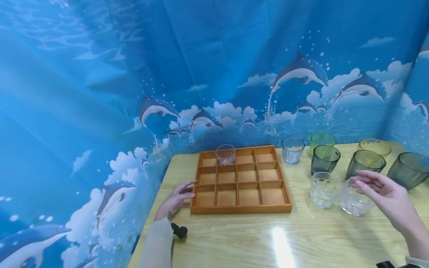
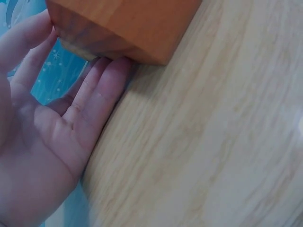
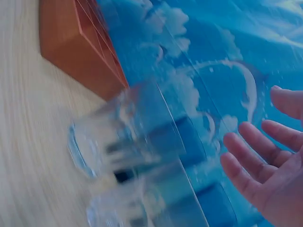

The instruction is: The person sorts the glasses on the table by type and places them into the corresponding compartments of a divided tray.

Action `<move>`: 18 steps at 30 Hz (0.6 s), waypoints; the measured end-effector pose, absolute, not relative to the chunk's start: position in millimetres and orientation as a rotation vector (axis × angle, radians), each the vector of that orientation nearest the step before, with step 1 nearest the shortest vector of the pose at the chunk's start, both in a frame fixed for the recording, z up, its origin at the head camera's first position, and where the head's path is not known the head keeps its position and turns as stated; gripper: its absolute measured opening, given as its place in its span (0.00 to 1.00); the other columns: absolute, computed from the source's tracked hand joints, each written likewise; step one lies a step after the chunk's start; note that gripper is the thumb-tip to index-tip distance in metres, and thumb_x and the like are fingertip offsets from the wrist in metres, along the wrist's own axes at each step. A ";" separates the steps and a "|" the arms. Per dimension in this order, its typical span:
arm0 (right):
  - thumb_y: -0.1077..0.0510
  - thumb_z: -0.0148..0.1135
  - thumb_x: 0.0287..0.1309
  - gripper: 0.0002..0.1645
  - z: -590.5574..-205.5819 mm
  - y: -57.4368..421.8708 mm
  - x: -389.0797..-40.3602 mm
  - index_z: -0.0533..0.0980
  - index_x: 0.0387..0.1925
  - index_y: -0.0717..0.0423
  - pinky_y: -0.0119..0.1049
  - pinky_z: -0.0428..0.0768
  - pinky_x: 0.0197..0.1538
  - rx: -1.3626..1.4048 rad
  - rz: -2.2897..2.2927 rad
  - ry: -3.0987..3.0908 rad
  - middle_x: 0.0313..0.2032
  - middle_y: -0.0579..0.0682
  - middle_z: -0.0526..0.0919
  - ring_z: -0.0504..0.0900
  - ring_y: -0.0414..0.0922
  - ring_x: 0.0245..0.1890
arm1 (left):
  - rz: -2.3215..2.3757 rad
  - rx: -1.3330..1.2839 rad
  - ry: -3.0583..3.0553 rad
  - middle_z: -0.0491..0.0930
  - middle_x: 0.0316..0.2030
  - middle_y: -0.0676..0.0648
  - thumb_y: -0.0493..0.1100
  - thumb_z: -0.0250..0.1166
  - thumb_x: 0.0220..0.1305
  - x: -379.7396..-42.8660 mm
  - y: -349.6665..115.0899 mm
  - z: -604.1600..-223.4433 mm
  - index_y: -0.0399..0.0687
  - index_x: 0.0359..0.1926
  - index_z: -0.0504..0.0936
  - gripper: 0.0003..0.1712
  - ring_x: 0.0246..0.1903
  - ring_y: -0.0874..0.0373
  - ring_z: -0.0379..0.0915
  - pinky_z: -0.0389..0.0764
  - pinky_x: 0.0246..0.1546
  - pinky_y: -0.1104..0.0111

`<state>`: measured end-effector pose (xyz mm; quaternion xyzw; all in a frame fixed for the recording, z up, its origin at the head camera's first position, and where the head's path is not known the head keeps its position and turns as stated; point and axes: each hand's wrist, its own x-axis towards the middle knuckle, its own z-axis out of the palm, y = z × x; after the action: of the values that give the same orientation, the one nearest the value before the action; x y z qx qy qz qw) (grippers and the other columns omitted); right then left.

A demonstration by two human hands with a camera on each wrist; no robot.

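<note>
My left hand [image 1: 175, 201] touches the left side of a wooden compartment tray [image 1: 241, 210]; in the left wrist view its extended fingers [image 2: 102, 90] meet the tray's corner. A pinkish clear glass [image 1: 226, 154] stands in the tray's back row, second compartment from the left. On the right, my right hand [image 1: 390, 197] hovers by the rim of a clear glass [image 1: 355, 204], fingers loosely bent and holding nothing. Left of that glass stands another clear glass [image 1: 322, 193]. The right wrist view has both glasses beside the hand, with a gap between fingertips and rims.
Behind the clear glasses stand a bluish glass [image 1: 292, 152], a green glass [image 1: 321, 139], a dark green glass [image 1: 324, 160], an olive glass [image 1: 365, 163], a yellowish glass [image 1: 375, 146] and a grey glass [image 1: 410, 169]. A blue dolphin curtain [image 1: 218, 74] borders the wooden table [image 1: 234, 242].
</note>
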<state>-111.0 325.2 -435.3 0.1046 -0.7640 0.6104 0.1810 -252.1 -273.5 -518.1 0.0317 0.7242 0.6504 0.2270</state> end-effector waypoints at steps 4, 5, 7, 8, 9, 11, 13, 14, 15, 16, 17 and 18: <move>0.78 0.52 0.56 0.25 -441.3 341.5 -108.8 0.70 0.55 0.62 0.17 0.72 0.40 0.202 1.657 -2.040 0.42 0.39 0.80 0.77 0.30 0.41 | 1.783 0.078 2.003 0.56 0.66 0.42 0.45 0.64 0.60 -253.7 -272.3 -518.0 0.63 0.66 0.64 0.34 0.60 0.43 0.57 0.75 0.44 0.51; 0.78 0.52 0.56 0.25 -443.4 344.3 -108.6 0.71 0.55 0.62 0.16 0.71 0.41 0.168 1.625 -2.024 0.43 0.38 0.79 0.76 0.29 0.42 | 1.783 0.076 2.004 0.56 0.66 0.42 0.45 0.64 0.60 -253.6 -272.3 -518.2 0.63 0.66 0.64 0.34 0.60 0.43 0.57 0.75 0.44 0.51; 0.77 0.52 0.56 0.26 -447.5 349.2 -108.8 0.71 0.56 0.60 0.14 0.69 0.41 0.080 1.512 -2.039 0.43 0.34 0.77 0.74 0.27 0.43 | 1.786 0.072 2.005 0.56 0.65 0.42 0.45 0.64 0.60 -253.3 -272.3 -518.0 0.63 0.66 0.64 0.34 0.60 0.43 0.57 0.75 0.44 0.51; 0.76 0.52 0.57 0.26 -450.0 351.3 -109.0 0.70 0.57 0.59 0.13 0.69 0.41 0.043 1.472 -2.046 0.44 0.32 0.75 0.73 0.27 0.43 | 1.789 0.079 2.006 0.56 0.65 0.42 0.44 0.63 0.60 -253.0 -272.3 -518.0 0.62 0.66 0.64 0.34 0.60 0.43 0.57 0.75 0.44 0.51; 0.75 0.52 0.57 0.27 -452.9 353.4 -109.0 0.69 0.58 0.58 0.13 0.68 0.41 0.009 1.444 -2.053 0.44 0.31 0.74 0.71 0.26 0.44 | 1.791 0.083 2.007 0.56 0.65 0.42 0.44 0.63 0.60 -252.6 -272.1 -517.7 0.62 0.67 0.64 0.34 0.60 0.43 0.58 0.75 0.44 0.51; 0.72 0.54 0.59 0.29 -458.5 357.8 -108.5 0.66 0.62 0.56 0.11 0.66 0.41 -0.060 1.377 -2.113 0.45 0.28 0.71 0.68 0.24 0.44 | 1.801 0.086 2.003 0.56 0.65 0.42 0.44 0.63 0.60 -251.9 -271.8 -517.5 0.61 0.67 0.63 0.34 0.59 0.44 0.58 0.75 0.44 0.51; 0.69 0.56 0.59 0.33 -465.0 362.0 -107.5 0.62 0.65 0.54 0.10 0.63 0.41 -0.104 1.343 -2.184 0.46 0.25 0.67 0.65 0.22 0.46 | 1.807 0.091 2.000 0.56 0.65 0.42 0.43 0.63 0.61 -251.1 -271.3 -517.4 0.60 0.67 0.63 0.34 0.59 0.44 0.58 0.75 0.44 0.51; 0.68 0.56 0.59 0.35 -468.4 363.9 -106.9 0.59 0.67 0.53 0.10 0.62 0.41 -0.110 1.344 -2.218 0.47 0.25 0.66 0.64 0.23 0.47 | 1.806 0.098 2.003 0.56 0.65 0.42 0.43 0.62 0.61 -250.9 -271.1 -517.4 0.59 0.68 0.62 0.34 0.59 0.44 0.58 0.75 0.44 0.51; 0.67 0.57 0.60 0.37 -471.8 365.9 -106.6 0.57 0.68 0.53 0.10 0.61 0.42 -0.109 1.350 -2.254 0.48 0.25 0.64 0.62 0.23 0.49 | 1.810 0.096 2.001 0.56 0.65 0.42 0.43 0.62 0.61 -250.6 -270.9 -517.3 0.59 0.67 0.63 0.34 0.59 0.44 0.58 0.75 0.44 0.51; 0.66 0.57 0.60 0.39 -475.0 367.6 -106.3 0.54 0.69 0.53 0.10 0.61 0.43 -0.100 1.361 -2.290 0.50 0.26 0.63 0.61 0.23 0.51 | 1.812 0.100 2.001 0.56 0.65 0.42 0.42 0.62 0.61 -250.5 -270.8 -517.4 0.59 0.68 0.62 0.34 0.59 0.44 0.58 0.75 0.44 0.51; 0.65 0.57 0.60 0.40 -477.9 369.1 -106.2 0.51 0.70 0.53 0.10 0.60 0.43 -0.092 1.365 -2.330 0.51 0.26 0.62 0.60 0.24 0.52 | 1.813 0.103 2.002 0.56 0.65 0.42 0.42 0.62 0.62 -250.5 -270.7 -517.5 0.59 0.68 0.62 0.34 0.59 0.44 0.59 0.75 0.44 0.51; 0.64 0.57 0.61 0.42 -481.0 370.5 -106.4 0.49 0.71 0.54 0.11 0.59 0.44 -0.075 1.370 -2.368 0.52 0.28 0.61 0.59 0.24 0.54 | 1.813 0.108 2.005 0.56 0.65 0.42 0.42 0.61 0.62 -250.4 -270.6 -517.5 0.59 0.68 0.62 0.34 0.59 0.43 0.58 0.75 0.44 0.51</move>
<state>-106.4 370.5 -481.0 -0.0270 -0.8475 0.4904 0.2012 -250.4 -270.6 -517.5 0.0390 0.7236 0.6542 0.2165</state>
